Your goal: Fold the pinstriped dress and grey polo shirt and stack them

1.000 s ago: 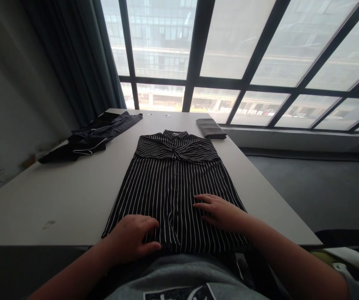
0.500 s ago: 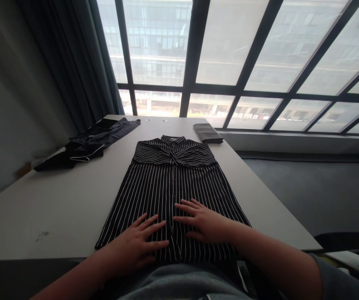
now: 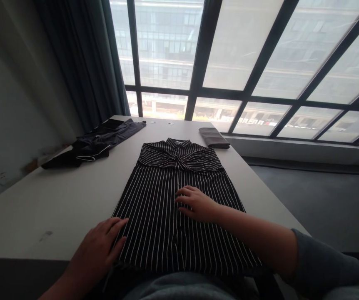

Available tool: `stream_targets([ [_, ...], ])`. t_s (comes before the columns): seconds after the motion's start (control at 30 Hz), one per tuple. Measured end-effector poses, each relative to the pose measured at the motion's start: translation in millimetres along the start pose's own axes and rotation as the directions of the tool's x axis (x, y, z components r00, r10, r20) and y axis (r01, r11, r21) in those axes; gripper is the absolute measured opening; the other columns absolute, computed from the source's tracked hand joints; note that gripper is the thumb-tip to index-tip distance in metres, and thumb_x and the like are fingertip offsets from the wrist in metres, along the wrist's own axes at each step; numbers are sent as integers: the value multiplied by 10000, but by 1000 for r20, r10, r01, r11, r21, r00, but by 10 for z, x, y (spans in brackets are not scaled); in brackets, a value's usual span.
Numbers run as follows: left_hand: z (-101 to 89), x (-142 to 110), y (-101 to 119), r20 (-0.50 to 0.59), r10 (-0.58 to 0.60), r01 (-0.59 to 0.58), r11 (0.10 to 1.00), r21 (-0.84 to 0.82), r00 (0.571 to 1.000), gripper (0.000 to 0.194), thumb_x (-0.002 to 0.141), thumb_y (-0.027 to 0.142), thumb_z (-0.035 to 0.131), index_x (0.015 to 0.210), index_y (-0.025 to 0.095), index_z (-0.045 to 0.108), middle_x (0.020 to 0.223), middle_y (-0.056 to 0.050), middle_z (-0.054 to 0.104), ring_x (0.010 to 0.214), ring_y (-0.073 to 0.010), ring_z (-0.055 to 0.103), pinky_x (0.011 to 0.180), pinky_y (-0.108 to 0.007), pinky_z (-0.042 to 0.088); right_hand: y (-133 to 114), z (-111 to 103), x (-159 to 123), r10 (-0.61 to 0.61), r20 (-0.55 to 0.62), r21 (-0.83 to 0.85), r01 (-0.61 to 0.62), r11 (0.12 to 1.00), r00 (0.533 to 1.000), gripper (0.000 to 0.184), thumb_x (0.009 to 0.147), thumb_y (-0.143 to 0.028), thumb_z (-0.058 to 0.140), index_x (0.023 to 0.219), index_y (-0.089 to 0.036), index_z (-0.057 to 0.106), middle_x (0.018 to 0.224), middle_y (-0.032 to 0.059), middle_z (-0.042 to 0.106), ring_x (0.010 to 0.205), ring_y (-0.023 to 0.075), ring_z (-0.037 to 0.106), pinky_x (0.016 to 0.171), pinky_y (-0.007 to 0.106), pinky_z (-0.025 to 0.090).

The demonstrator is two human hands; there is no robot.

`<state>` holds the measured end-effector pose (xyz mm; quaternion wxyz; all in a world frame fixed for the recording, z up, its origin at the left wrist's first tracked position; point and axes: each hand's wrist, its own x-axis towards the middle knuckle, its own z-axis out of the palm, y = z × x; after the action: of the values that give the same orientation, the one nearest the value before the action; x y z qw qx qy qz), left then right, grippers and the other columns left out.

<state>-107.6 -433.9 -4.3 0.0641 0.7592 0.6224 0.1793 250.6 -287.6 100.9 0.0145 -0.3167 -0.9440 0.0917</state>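
Observation:
A black shirt with white stripes (image 3: pixel 154 204) lies front side up on the white table (image 3: pixel 57 204), its collar toward the window and its hem at the near edge. Both sleeves are folded across the chest. My left hand (image 3: pixel 100 241) is at the shirt's lower left edge, thumb and fingers apart, with no cloth visibly gripped. Over the button line at mid-shirt is my right hand (image 3: pixel 196 203), its fingers loosely bent and apart. Whether its fingertips press on the cloth I cannot tell.
Dark clothes (image 3: pixel 95 139) lie in a loose pile at the table's far left. A folded grey cloth (image 3: pixel 213 137) rests near the far right edge. Beyond the table stand a large window (image 3: pixel 167 50) and a dark curtain (image 3: pixel 82 62).
My left hand has moved left from the shirt's lower middle to its side edge. My right hand has shifted slightly farther up the shirt, its fingers less spread. The view has tilted a little.

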Motion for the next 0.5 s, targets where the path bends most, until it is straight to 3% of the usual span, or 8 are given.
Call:
stream_targets([
  [0.07, -51, -32, -52, 3, -187, 187, 981, 48, 982, 528, 1011, 503, 412, 1350, 191, 670, 1320, -138, 681, 1171, -319, 654, 1021, -508, 525, 89, -71, 462, 24, -68, -44, -27, 999, 997, 315, 1020, -354, 627, 1286, -219, 726, 1307, 129, 662, 1272, 305, 564, 1082, 494, 475],
  [0.13, -117, -55, -52, 29, -286, 282, 955, 87, 958, 495, 994, 481, 401, 1257, 174, 687, 1247, -142, 698, 1108, -314, 666, 984, -486, 517, 171, -116, 1010, 85, -114, -58, -92, 994, 990, 287, 1028, -326, 609, 1241, -190, 744, 1227, 132, 683, 1192, 279, 590, 1051, 426, 476],
  [0.23, -197, -80, 16, 69, -347, 339, 934, 111, 935, 395, 992, 427, 411, 1154, 185, 677, 1193, -133, 706, 1095, -308, 665, 950, -450, 493, 229, -118, 1860, 222, -115, -58, -230, 972, 968, 328, 1061, -339, 526, 1269, -199, 737, 1271, 114, 674, 1208, 249, 592, 1073, 332, 434],
  [0.33, -232, -86, 96, 77, -399, 388, 912, 130, 914, 314, 997, 386, 444, 1110, 187, 658, 1150, -130, 704, 1068, -304, 666, 907, -424, 475, 212, -48, 2589, 279, -86, -63, -285, 956, 956, 413, 1061, -361, 497, 1409, -212, 662, 1377, 147, 631, 1235, 286, 597, 1060, 351, 445],
  [0.5, -249, -79, 136, 103, -398, 385, 914, 124, 912, 184, 990, 291, 486, 988, 192, 641, 1043, -105, 693, 1014, -291, 651, 873, -404, 447, 182, 120, 3342, 355, 23, -84, -352, 932, 934, 503, 1040, -434, 527, 1465, -181, 620, 1472, 204, 579, 1312, 334, 571, 1079, 420, 457],
])
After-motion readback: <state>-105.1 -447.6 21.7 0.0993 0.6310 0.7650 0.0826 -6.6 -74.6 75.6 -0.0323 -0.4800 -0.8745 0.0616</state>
